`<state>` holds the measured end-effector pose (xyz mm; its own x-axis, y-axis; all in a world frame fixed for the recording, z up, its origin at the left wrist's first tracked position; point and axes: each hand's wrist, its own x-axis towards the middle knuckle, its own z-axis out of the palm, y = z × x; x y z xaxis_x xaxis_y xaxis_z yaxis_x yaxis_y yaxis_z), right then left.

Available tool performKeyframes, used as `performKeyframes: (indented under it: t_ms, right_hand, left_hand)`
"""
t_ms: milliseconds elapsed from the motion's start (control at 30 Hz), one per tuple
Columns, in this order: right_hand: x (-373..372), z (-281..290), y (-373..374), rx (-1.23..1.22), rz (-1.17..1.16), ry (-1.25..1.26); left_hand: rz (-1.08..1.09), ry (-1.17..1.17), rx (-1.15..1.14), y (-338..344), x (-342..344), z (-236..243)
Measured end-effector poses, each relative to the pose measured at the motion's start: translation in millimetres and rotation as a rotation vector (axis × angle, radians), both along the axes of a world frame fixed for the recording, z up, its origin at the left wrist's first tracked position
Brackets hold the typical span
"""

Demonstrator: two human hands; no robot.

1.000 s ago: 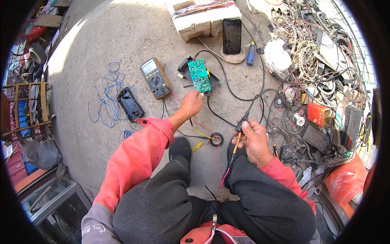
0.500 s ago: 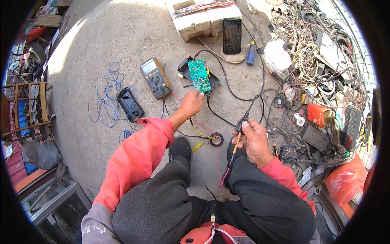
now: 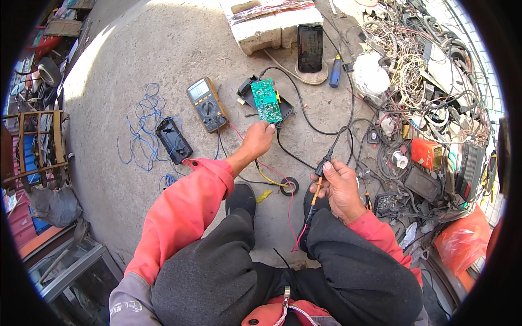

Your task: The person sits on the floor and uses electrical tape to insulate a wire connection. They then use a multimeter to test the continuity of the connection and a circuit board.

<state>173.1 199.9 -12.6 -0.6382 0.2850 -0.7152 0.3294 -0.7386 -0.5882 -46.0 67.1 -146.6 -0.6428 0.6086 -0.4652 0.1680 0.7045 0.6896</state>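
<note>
In my right hand I pinch a black cord connector together with an orange test probe, which trails a red lead. My left hand is closed at the lower end of a green circuit board. From beneath that hand runs a black, partly yellow test probe; its tip is hidden. The board lies on an open black plastic case, with black cords at both ends. Left of it sits a multimeter with its display lit and leads attached.
A black case half and tangled blue wire lie to the left. A tape roll rests between my shoes. Beyond are a phone, a blue-handled screwdriver and a foam block. Heaped wires and parts fill the right side.
The figures on the multimeter's display have changed. Both hands stay nearly where they were, with the same grips.
</note>
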Motion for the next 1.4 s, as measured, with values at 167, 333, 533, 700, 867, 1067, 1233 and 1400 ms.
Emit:
performKeyframes:
  t_ms: [167,333,533,700,867,1067,1233,1400]
  right_hand:
    - [0,0,0,0.004,0.003,-0.001]
    - [0,-1,0,0.003,0.005,-0.002]
    - [1,-1,0,0.006,0.001,-0.005]
    - [0,-1,-1,0.007,0.002,-0.001]
    - [-1,0,-1,0.005,0.003,0.007]
    - [0,0,1,0.011,-0.023,-0.006]
    - [0,-2,2,0.007,-0.057,0.013]
    - [0,-3,1,0.045,-0.097,0.019]
  left_hand:
    - [0.005,-0.004,0.016,2,0,1]
    - [0.008,-0.006,0.019,3,1,1]
    - [0.014,-0.008,0.015,5,1,0]
    - [0.023,-0.017,0.02,4,1,0]
    - [0.027,0.008,0.04,4,2,-2]
    - [0.152,-0.392,0.181,6,20,34]
    - [0.117,-0.987,0.203,0,59,116]
    - [0.001,-0.971,0.135,-6,86,127]
